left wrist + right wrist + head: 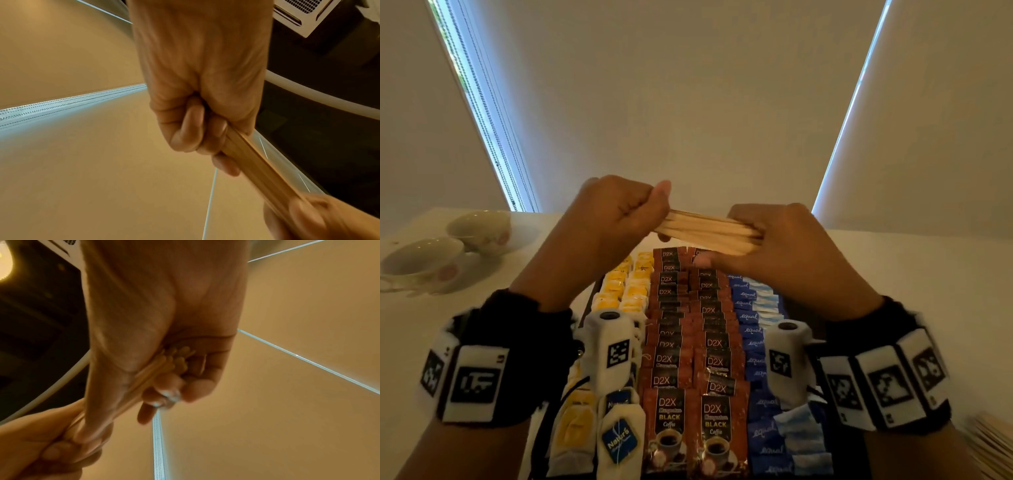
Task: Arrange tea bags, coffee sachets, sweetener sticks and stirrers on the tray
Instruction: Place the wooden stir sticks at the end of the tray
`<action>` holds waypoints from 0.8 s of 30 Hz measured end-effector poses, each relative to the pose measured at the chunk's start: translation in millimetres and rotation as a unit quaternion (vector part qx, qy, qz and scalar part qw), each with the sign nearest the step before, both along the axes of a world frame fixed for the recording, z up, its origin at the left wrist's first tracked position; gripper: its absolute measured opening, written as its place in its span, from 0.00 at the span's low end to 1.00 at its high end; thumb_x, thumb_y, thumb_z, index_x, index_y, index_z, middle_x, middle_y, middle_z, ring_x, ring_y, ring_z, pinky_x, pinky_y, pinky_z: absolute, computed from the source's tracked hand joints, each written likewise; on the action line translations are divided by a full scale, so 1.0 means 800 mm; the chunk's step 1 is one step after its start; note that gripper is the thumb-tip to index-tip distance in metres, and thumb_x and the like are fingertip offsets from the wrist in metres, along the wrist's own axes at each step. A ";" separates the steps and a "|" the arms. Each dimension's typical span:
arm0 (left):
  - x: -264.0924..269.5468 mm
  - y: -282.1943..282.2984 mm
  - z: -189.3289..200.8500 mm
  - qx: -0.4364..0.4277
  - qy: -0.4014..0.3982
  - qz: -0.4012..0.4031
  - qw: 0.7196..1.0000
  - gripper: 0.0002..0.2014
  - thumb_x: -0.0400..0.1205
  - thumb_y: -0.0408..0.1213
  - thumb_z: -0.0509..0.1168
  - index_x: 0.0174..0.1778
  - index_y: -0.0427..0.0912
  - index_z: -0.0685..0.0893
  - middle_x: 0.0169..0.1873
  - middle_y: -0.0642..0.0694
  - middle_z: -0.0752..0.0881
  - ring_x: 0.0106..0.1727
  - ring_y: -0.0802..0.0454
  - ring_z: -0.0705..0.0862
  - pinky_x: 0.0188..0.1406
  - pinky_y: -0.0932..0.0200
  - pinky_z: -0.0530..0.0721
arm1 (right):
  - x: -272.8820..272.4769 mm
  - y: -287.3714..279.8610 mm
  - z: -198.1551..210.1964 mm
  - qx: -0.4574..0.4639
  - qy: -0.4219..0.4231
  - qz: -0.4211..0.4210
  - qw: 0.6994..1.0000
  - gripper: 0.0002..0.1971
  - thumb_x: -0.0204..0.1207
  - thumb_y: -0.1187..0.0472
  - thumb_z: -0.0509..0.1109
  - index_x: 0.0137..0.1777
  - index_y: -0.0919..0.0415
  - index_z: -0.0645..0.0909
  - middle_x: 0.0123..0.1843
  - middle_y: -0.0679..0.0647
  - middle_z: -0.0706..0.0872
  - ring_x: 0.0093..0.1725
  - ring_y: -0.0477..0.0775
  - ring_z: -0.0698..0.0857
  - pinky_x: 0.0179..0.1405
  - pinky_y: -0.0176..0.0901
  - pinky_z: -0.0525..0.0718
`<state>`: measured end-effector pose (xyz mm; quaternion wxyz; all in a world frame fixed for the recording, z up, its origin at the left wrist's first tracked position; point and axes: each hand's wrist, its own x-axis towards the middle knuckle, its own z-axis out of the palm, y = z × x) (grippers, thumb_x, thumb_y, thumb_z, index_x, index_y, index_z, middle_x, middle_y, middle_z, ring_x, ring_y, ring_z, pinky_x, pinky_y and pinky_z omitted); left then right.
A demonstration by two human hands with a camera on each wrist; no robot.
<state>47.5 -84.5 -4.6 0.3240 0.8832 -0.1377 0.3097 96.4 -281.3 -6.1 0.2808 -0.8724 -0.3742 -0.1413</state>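
The left hand (616,212) has its fingers (189,129) curled tight round one end of the stirrers (709,231), held as a bundle above the tray (789,310); the right hand (780,243) clamps the other end; best square the ends evenly, then lower the bundle flat beside the sweetener sticks (756,329).

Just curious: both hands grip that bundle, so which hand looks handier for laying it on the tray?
Probably the right hand: the pale wooden stirrer bundle hangs nearest the dark tray's right side.
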 end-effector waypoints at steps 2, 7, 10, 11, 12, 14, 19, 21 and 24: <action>-0.001 0.000 0.001 -0.026 -0.004 0.006 1.000 0.22 0.83 0.49 0.50 0.29 0.51 0.84 0.16 0.51 0.74 0.23 0.62 0.77 0.26 0.78 0.71 | 0.000 -0.003 -0.001 0.141 0.084 0.045 0.985 0.20 0.59 0.37 0.74 0.42 0.52 0.84 0.33 0.44 0.86 0.31 0.42 0.83 0.27 0.31 0.78; 0.007 -0.013 -0.007 -0.052 -0.006 0.004 0.999 0.24 0.83 0.49 0.50 0.29 0.46 0.85 0.16 0.46 0.74 0.22 0.56 0.77 0.27 0.77 0.71 | 0.008 0.012 -0.018 0.386 0.086 0.027 0.918 0.18 0.75 0.47 0.69 0.31 0.60 0.81 0.23 0.47 0.79 0.21 0.43 0.75 0.24 0.32 0.73; 0.011 -0.019 -0.012 -0.033 0.002 -0.002 0.999 0.29 0.83 0.51 0.50 0.33 0.33 0.86 0.20 0.38 0.79 0.27 0.47 0.79 0.28 0.66 0.75 | 0.015 0.021 -0.030 0.481 0.114 -0.046 0.868 0.23 0.83 0.54 0.62 0.25 0.58 0.78 0.19 0.48 0.75 0.20 0.46 0.73 0.27 0.38 0.72; 0.010 -0.021 -0.014 -0.024 0.010 -0.009 1.000 0.29 0.84 0.53 0.51 0.33 0.33 0.86 0.20 0.39 0.80 0.27 0.47 0.79 0.29 0.62 0.76 | 0.015 0.024 -0.033 0.486 0.122 -0.063 0.863 0.23 0.83 0.55 0.62 0.24 0.57 0.78 0.19 0.47 0.75 0.21 0.46 0.74 0.27 0.39 0.73; 0.010 -0.022 -0.014 -0.016 0.025 -0.019 0.999 0.29 0.83 0.55 0.51 0.32 0.35 0.85 0.19 0.42 0.80 0.26 0.48 0.79 0.29 0.61 0.77 | 0.015 0.026 -0.036 0.476 0.116 -0.073 0.869 0.23 0.83 0.56 0.62 0.24 0.57 0.79 0.19 0.47 0.76 0.22 0.45 0.76 0.28 0.40 0.75; 0.008 -0.020 -0.012 -0.010 0.062 -0.030 0.998 0.29 0.82 0.59 0.52 0.27 0.41 0.82 0.16 0.49 0.76 0.22 0.52 0.77 0.26 0.65 0.75 | 0.015 0.026 -0.036 0.440 0.078 -0.073 0.892 0.22 0.82 0.57 0.63 0.26 0.64 0.80 0.21 0.52 0.79 0.25 0.49 0.79 0.31 0.40 0.77; 0.006 -0.007 -0.007 -0.017 0.067 -0.023 0.997 0.29 0.77 0.64 0.51 0.27 0.45 0.83 0.18 0.45 0.79 0.25 0.50 0.80 0.27 0.66 0.77 | 0.008 0.005 -0.013 0.226 0.112 -0.016 0.968 0.28 0.79 0.45 0.62 0.26 0.68 0.80 0.23 0.64 0.81 0.20 0.52 0.78 0.26 0.37 0.76; 0.004 -0.003 -0.003 -0.013 0.051 -0.026 0.998 0.27 0.76 0.63 0.49 0.27 0.47 0.83 0.16 0.48 0.77 0.24 0.52 0.79 0.24 0.70 0.75 | 0.002 -0.005 -0.002 0.133 0.171 0.019 0.976 0.30 0.76 0.40 0.61 0.29 0.67 0.84 0.22 0.59 0.83 0.16 0.43 0.76 0.21 0.26 0.73; 0.000 -0.002 0.000 0.021 0.043 -0.048 0.998 0.29 0.77 0.59 0.51 0.27 0.40 0.85 0.14 0.46 0.74 0.21 0.57 0.75 0.21 0.75 0.70 | -0.002 -0.017 0.008 0.045 0.272 0.069 0.959 0.29 0.68 0.37 0.65 0.37 0.68 0.87 0.27 0.60 0.88 0.22 0.52 0.85 0.26 0.37 0.86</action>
